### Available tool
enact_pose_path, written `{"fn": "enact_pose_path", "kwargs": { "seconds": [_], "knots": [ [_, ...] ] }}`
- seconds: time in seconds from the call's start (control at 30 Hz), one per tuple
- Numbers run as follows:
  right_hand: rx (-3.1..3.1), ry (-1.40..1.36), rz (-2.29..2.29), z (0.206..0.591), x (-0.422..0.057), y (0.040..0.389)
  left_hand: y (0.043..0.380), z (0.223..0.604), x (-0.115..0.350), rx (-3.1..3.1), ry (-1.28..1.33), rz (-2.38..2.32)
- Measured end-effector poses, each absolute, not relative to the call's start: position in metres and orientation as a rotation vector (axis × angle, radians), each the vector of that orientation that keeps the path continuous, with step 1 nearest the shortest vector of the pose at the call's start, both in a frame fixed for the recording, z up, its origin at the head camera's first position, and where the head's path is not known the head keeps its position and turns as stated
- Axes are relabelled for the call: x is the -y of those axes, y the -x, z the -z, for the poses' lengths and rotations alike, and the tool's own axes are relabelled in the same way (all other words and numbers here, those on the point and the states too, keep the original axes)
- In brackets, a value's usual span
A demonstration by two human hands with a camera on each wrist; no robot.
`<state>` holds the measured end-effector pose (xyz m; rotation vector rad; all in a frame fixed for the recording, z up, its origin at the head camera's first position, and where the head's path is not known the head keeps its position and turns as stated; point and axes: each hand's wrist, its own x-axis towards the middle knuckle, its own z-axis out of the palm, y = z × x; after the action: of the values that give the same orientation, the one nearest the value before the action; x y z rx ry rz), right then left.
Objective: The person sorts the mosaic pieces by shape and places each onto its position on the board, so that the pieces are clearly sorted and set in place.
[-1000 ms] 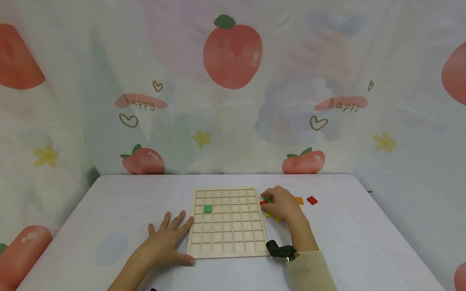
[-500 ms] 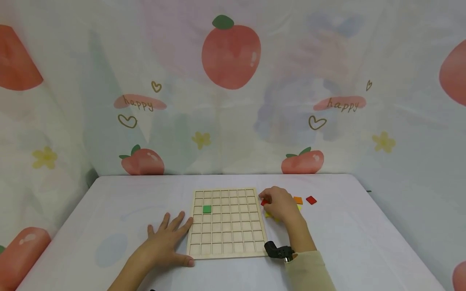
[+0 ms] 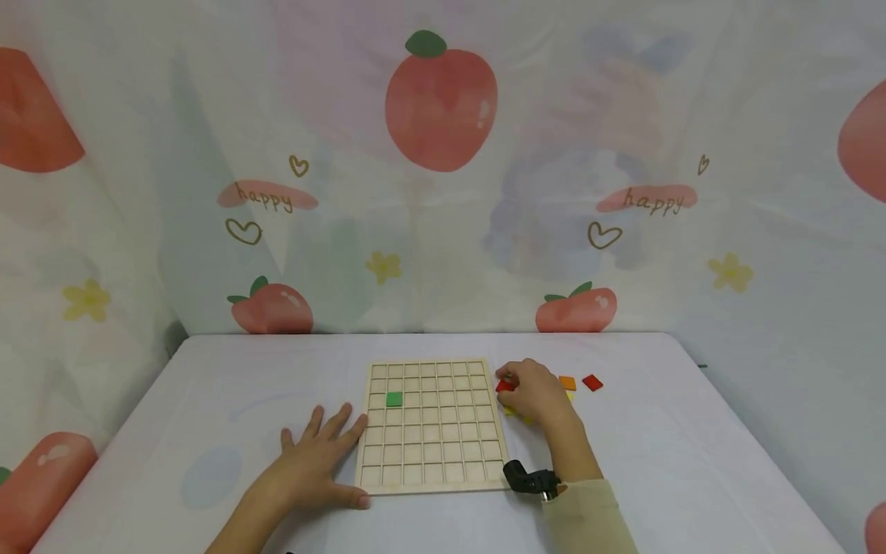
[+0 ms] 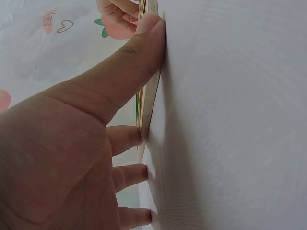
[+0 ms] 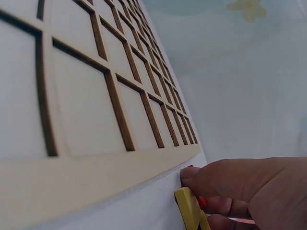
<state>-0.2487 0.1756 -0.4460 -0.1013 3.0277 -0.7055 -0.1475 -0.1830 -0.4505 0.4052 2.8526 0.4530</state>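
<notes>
A wooden grid board (image 3: 443, 433) lies flat on the white table, with one green square tile (image 3: 394, 398) in a cell near its upper left. My left hand (image 3: 311, 465) is spread at the board's left side. Its thumb presses the near left corner and the index fingertip meets the left edge. Beyond the board's right edge, my right hand (image 3: 538, 394) pinches a red tile (image 3: 505, 386) between thumb and fingers, low over the loose tiles. In the right wrist view, yellow tiles (image 5: 190, 208) stand close beside the thumb, and the red tile is mostly hidden behind it.
An orange tile (image 3: 567, 382) and another red tile (image 3: 592, 382) lie right of the right hand. Yellow tiles (image 3: 510, 411) show beneath it. A black wrist camera mount (image 3: 529, 478) overlaps the board's near right corner. A printed cloth backdrop (image 3: 443, 231) rises behind the table.
The right hand's fingers have shifted slightly among the tiles, and the red tile has turned and shows more between them. The left hand stays in place on the board.
</notes>
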Motion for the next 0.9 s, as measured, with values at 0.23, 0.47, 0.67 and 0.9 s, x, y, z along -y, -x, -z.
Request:
{"fn": "enact_pose_path", "kwargs": {
  "seconds": [0.23,0.47,0.67,0.9],
  "knots": [
    [-3.031,0.11,0.751,0.4458,-0.175,0.248,0.1481,0.4499,0.1829,-2.854,-0.403,-0.446],
    [-3.071,0.129,0.724,0.4485,-0.174,0.2483,0.1479,0.4496,0.183,-2.845,-0.391,-0.434],
    [-3.088,0.109,0.739,0.447,-0.1734,0.2467,0.1474,0.4504,0.1834,-2.841,-0.392,-0.438],
    [-3.092,0.105,0.786,0.4414,-0.1719,0.2486,0.148,0.4517,0.1838,-2.85,-0.405,-0.437]
  ]
}}
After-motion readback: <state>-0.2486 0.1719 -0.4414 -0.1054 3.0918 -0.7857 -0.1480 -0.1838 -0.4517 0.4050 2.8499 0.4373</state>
